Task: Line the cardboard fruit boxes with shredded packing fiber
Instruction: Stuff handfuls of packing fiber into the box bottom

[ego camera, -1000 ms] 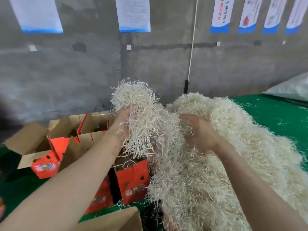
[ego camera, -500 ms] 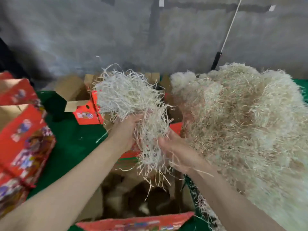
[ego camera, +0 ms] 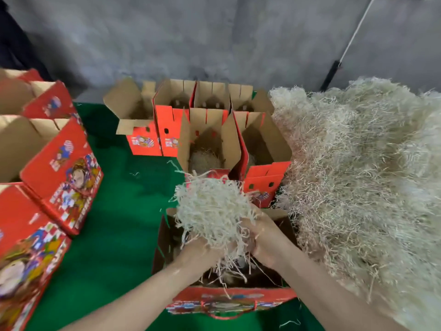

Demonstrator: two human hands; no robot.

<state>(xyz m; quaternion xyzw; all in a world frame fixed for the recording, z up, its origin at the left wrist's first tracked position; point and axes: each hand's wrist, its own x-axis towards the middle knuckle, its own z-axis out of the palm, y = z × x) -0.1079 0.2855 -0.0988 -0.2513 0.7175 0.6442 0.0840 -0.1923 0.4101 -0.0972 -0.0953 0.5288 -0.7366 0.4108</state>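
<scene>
A clump of pale shredded fiber point(ego camera: 212, 211) sits between both my hands over the open red cardboard box point(ego camera: 229, 299) nearest me. My left hand point(ego camera: 200, 252) grips it from below on the left; my right hand point(ego camera: 262, 237) holds its right side. Loose strands hang down into that box, whose inside is dark and partly hidden. Behind it stand several open red boxes point(ego camera: 207, 139); the one just beyond holds a nest of fiber point(ego camera: 205, 161). The big fiber heap point(ego camera: 358, 175) fills the right side.
Closed or stacked red printed boxes point(ego camera: 59, 173) line the left edge on the green tabletop point(ego camera: 119, 211). A grey concrete wall point(ego camera: 191, 39) runs behind, with a white cord and black handle point(ego camera: 334, 70) leaning at upper right.
Both hands pulled a clump off the heap, carried it left and down, and now hold it over the nearest box. My view tilted down toward the table.
</scene>
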